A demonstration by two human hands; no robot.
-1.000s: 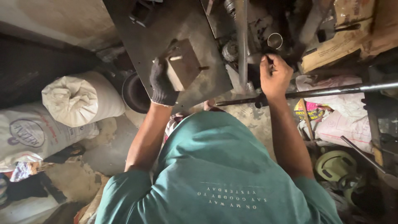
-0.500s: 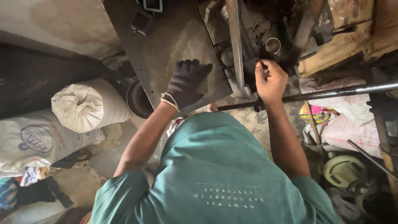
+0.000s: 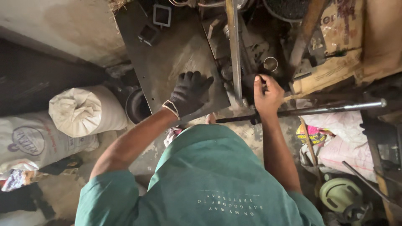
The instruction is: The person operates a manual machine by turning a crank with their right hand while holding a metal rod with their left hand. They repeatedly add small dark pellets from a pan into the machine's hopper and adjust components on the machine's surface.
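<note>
A worker in a teal shirt (image 3: 209, 184) leaned over a dark steel plate (image 3: 176, 54) in a cluttered workshop, seen from overhead. The left hand (image 3: 189, 93), covered by a black knitted glove with a pale cuff, lay flat on the plate's dull, scuffed surface near its lower right corner, fingers spread wide and holding nothing. The bare right hand (image 3: 266, 93) was curled tight around a small dark piece just right of an upright flat steel bar (image 3: 234, 46); what that piece was could not be told from this angle, as the fingers hid most of it.

A short metal ring (image 3: 271, 63), round and thin-walled, stood just above the right hand among greasy machine parts. Two short cuts of square tube (image 3: 161, 15), one pale-edged and one darker, rested on the far end of the plate, well apart from both hands. A long round steel rod (image 3: 318, 110), bright at its right tip and rusty brown toward the left, ran crosswise just below the right wrist.

On the floor at left, a tied woven sack (image 3: 86, 111), plump and off-white, lay beside a second, printed sack (image 3: 37, 140). A dark round bucket (image 3: 137, 105) sat between the tied sack and the plate. Worn cardboard (image 3: 335, 50) leaned at upper right, and crumpled plastic bags (image 3: 335, 144) lay below the rod.
</note>
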